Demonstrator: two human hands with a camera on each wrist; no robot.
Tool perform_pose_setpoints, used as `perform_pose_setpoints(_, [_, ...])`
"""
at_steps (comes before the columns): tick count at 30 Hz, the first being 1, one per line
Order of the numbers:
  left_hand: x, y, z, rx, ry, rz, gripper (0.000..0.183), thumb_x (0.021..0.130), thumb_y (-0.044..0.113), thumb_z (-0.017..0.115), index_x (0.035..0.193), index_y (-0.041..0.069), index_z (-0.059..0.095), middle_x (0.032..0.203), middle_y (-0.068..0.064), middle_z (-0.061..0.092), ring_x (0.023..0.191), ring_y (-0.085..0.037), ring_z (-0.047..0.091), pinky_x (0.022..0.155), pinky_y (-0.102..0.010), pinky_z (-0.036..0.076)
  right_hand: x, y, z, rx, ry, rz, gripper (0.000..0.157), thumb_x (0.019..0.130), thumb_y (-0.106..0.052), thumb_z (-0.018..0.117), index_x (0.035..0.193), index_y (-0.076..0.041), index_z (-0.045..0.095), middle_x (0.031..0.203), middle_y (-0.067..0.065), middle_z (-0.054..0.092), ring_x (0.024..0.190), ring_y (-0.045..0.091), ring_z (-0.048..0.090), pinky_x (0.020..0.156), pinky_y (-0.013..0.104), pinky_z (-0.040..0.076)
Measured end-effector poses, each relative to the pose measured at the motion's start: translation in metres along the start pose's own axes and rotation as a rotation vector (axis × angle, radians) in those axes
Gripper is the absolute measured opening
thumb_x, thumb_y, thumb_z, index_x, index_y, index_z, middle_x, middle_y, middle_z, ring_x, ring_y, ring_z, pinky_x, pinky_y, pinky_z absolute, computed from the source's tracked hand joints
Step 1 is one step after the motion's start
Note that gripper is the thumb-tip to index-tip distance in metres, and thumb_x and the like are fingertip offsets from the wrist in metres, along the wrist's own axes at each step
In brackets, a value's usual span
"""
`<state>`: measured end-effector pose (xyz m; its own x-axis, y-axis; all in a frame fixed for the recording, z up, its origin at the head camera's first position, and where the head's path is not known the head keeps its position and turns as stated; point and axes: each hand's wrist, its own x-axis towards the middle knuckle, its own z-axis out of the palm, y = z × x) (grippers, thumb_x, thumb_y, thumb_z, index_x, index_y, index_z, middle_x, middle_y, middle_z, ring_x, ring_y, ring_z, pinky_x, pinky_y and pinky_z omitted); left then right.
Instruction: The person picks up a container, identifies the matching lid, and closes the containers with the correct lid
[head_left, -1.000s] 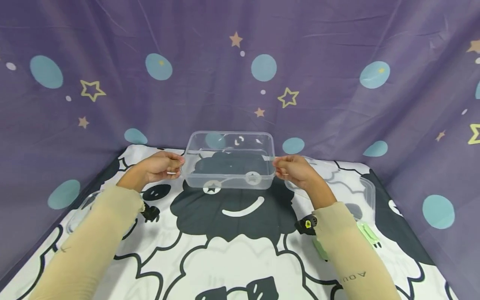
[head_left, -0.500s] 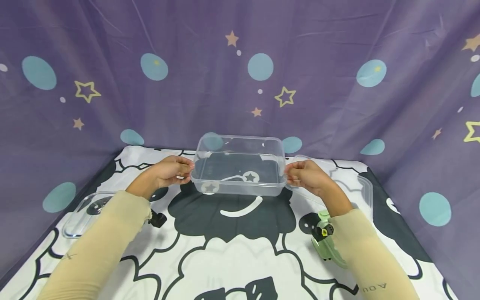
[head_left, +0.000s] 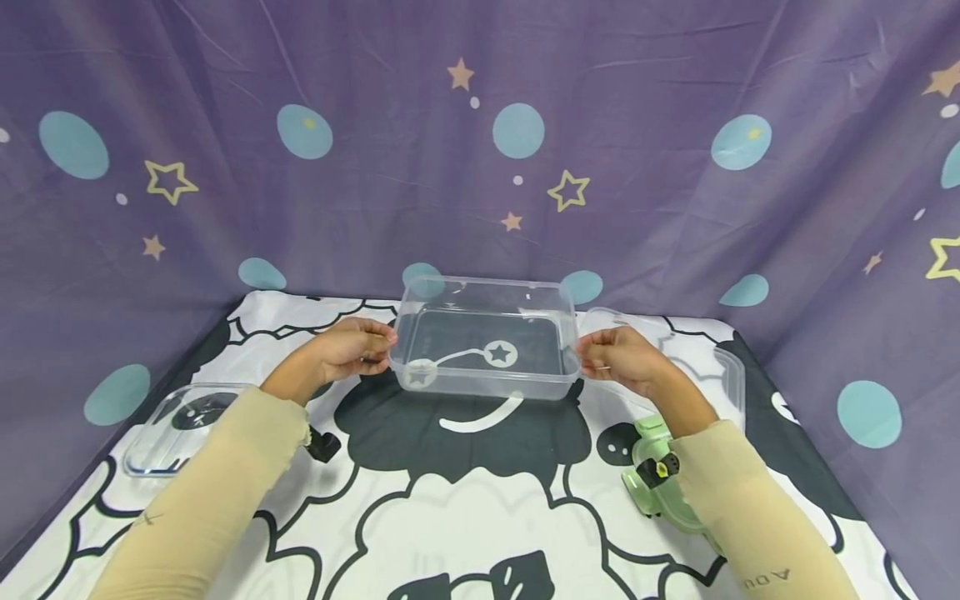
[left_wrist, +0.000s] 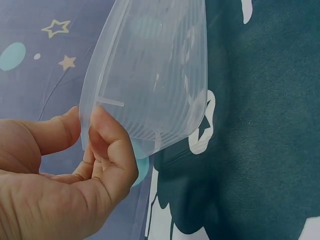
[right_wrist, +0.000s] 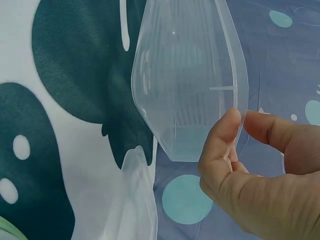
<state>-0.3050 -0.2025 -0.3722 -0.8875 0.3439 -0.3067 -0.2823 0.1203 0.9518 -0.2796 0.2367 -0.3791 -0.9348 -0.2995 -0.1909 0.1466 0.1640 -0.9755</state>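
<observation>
A clear rectangular plastic container (head_left: 487, 385), with nothing in it, is held between both hands at the far middle of the table. My left hand (head_left: 347, 350) pinches the rim at its left end, thumb on one face and fingers on the other. On the opposite end the rim is pinched in the same way by my right hand (head_left: 621, 360). In the left wrist view the container's ribbed side (left_wrist: 160, 75) stretches away from the left hand (left_wrist: 85, 170). The right wrist view has the right hand (right_wrist: 260, 175) at the container's edge (right_wrist: 242, 75).
A clear shallow piece with rounded corners (head_left: 150, 454) lies at the left, partly behind the left sleeve. Clear plastic (head_left: 731, 379) lies at the right. A light-green piece with flaps (head_left: 660, 492) sits partly under the right forearm. A purple curtain (head_left: 480, 150) backs the table.
Both hands have brought the container a little to the right and nearer to me. More of the light-green piece now shows beside the right forearm.
</observation>
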Motion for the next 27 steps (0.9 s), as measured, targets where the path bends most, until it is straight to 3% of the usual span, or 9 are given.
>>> perform_pose_setpoints(12, [0.003, -0.007, 0.001, -0.017, -0.026, -0.012, 0.009, 0.104, 0.001, 0.053, 0.112, 0.000, 0.048, 0.084, -0.001, 0.054, 0.071, -0.009, 0.055, 0.071, -0.022, 0.055, 0.002, 0.006, 0.000, 0.021, -0.022, 0.027, 0.028, 0.101, 0.005, 0.051, 0.125, 0.018, 0.046, 0.100, 0.007, 0.060, 0.081, 0.012, 0.062, 0.079, 0.026, 0.059])
perform_pose_setpoints(27, [0.010, -0.012, 0.000, -0.034, -0.004, -0.037, 0.007, 0.104, 0.001, 0.053, 0.110, 0.000, 0.050, 0.083, -0.002, 0.056, 0.069, -0.009, 0.055, 0.070, -0.022, 0.055, 0.006, 0.010, 0.000, 0.020, -0.028, 0.052, 0.030, 0.101, 0.004, 0.051, 0.125, 0.020, 0.045, 0.095, 0.006, 0.058, 0.078, 0.010, 0.060, 0.078, 0.024, 0.058])
